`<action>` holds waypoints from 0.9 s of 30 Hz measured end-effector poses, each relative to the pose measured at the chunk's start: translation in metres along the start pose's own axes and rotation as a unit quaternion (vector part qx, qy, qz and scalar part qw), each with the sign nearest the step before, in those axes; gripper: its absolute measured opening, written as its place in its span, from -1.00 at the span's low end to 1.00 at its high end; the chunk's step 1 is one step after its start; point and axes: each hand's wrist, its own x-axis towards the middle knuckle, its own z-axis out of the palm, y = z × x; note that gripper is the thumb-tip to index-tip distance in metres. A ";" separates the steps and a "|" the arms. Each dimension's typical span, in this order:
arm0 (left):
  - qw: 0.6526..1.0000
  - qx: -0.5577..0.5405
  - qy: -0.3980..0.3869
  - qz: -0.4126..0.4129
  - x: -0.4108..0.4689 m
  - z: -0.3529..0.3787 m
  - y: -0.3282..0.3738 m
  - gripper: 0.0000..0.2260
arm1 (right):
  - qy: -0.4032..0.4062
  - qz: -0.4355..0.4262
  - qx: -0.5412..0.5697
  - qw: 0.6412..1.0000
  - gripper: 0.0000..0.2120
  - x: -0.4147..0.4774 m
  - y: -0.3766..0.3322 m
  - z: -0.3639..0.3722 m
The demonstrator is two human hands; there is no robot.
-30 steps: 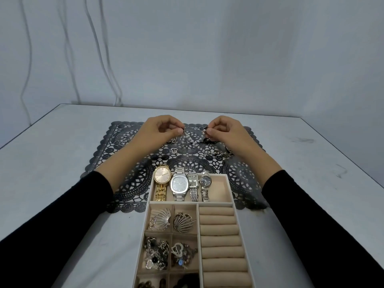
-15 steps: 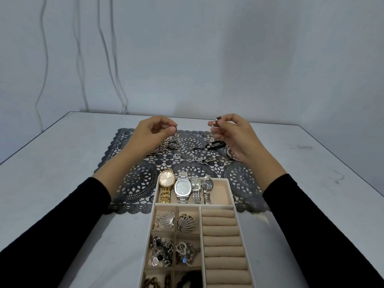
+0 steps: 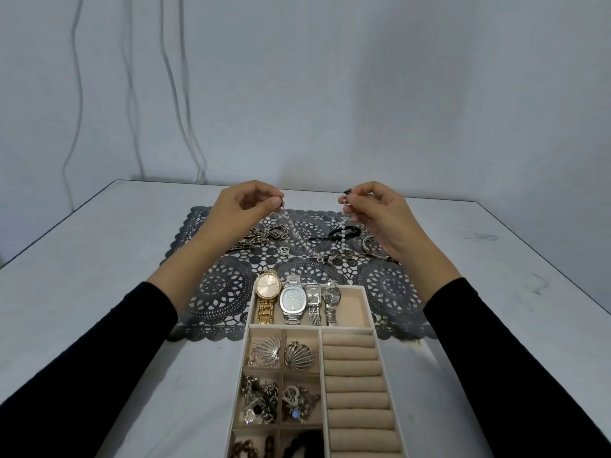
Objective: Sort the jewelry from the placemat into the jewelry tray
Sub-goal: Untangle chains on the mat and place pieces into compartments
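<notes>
A pale grey surface, faintly scuffed, runs back to a plain grey wall with thin cables hanging down its left part. A dark lace placemat lies across the middle of the surface, and the far end of the beige jewelry tray overlaps its near edge. The tray's far compartment holds a gold watch and three silver watches side by side; ring rolls fill its right column.

A bead strand hangs in a loop above the placemat. The left hand pinches one end between thumb and fingertips and the right hand pinches the other. Whether its lowest beads touch the mat cannot be told. A chain pile and a black hair tie lie on the mat.

A second ago both hands were low on the mat and close together; now they are higher and further apart, with the strand drawn up between them.
</notes>
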 end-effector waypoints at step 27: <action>0.994 -0.036 0.041 0.090 -0.055 -0.046 0.092 -0.93 | -0.081 -0.048 0.070 0.993 -0.89 -0.063 -0.080 0.053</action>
